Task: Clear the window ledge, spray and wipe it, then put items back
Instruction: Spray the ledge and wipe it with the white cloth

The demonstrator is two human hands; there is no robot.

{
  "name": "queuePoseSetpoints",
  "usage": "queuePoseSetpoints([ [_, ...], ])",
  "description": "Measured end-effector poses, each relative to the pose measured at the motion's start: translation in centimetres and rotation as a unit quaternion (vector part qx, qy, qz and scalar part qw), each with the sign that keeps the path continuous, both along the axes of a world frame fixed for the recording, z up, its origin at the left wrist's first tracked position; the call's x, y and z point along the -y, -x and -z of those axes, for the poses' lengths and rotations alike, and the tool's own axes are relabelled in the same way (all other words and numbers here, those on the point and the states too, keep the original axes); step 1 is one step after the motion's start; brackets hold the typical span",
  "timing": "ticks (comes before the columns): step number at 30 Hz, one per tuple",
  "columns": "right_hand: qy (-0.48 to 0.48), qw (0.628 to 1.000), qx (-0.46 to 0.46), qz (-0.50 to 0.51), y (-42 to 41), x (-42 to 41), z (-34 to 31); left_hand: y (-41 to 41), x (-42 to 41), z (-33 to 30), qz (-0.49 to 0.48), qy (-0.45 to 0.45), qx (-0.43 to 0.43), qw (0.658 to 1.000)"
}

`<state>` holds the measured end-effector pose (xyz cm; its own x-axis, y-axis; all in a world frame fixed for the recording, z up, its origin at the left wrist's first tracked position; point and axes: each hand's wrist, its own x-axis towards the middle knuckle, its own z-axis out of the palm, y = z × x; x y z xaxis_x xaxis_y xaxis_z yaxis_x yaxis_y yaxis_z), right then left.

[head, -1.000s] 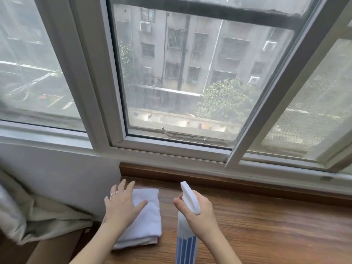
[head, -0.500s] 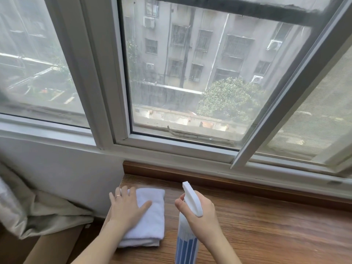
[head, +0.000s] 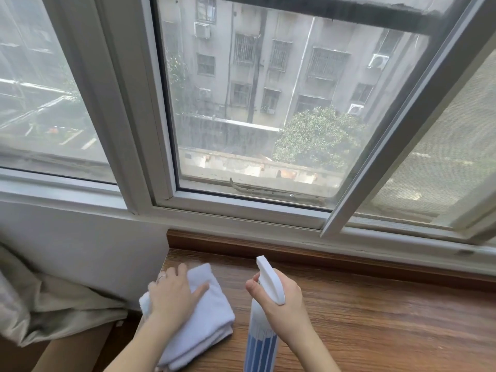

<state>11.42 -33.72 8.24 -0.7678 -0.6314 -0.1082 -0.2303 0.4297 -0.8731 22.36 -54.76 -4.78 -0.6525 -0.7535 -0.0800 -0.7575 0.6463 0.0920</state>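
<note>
Two hands, left hand (head: 171, 294) flat on cloth (head: 206, 315), right hand (head: 281, 304) gripping unlabelled spray bottle (head: 261, 342)

A room in an upper-storey flat, seen at a window bay. A wooden window ledge (head: 375, 326) with a raised back trim runs below a white-framed sliding window (head: 241, 208), one pane fitted with an insect screen (head: 440, 157); pale curtain fabric (head: 53, 299) gathers against the white wall at left. Through the dusty glass stands a grey residential block (head: 281, 63) with barred windows and outdoor air-conditioner units, a green tree (head: 319, 138) below it.
</note>
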Motion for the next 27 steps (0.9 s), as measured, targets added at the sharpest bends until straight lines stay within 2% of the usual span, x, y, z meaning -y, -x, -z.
queuePoseSetpoints([
  [3, -0.001, 1.0, 0.002, 0.01, 0.1, 0.1, -0.1, -1.5, -1.0, -0.7, -0.134, -0.059, 0.02, 0.989],
  [6, -0.005, 1.0, -0.012, 0.007, 0.1, 0.1, -0.1, -2.5, -0.4, -0.8, -0.139, -0.078, 0.026, 0.987],
  [7, -0.006, 1.0, -0.015, 0.005, 0.1, 0.1, -0.2, -2.5, -0.1, -0.9, -0.13, -0.057, 0.028, 0.989],
  [9, -0.005, 1.0, -0.017, 0.004, 0.0, 0.0, -0.2, -2.3, 0.1, -0.8, -0.04, 0.012, -0.005, 0.999],
  [11, -0.002, 1.0, -0.013, 0.003, -0.2, -0.2, -0.2, -1.6, -0.1, -0.3, 0.129, 0.069, -0.046, 0.988],
  [13, 0.0, 1.0, -0.011, 0.002, -0.3, -0.3, -0.1, -0.8, -0.4, 0.4, 0.256, 0.076, -0.048, 0.963],
  [15, 0.003, 1.0, -0.01, -0.002, -0.5, -0.4, 0.0, -0.1, -0.9, 0.7, 0.306, 0.054, -0.026, 0.95],
  [19, 0.011, 1.0, -0.018, -0.007, -0.6, -0.5, 0.4, 0.8, -1.2, 2.0, 0.343, 0.027, -0.02, 0.939],
  [27, 0.022, 0.999, -0.023, 0.002, -0.3, -1.0, 0.2, 0.9, -2.1, 1.4, 0.265, 0.064, -0.068, 0.96],
])
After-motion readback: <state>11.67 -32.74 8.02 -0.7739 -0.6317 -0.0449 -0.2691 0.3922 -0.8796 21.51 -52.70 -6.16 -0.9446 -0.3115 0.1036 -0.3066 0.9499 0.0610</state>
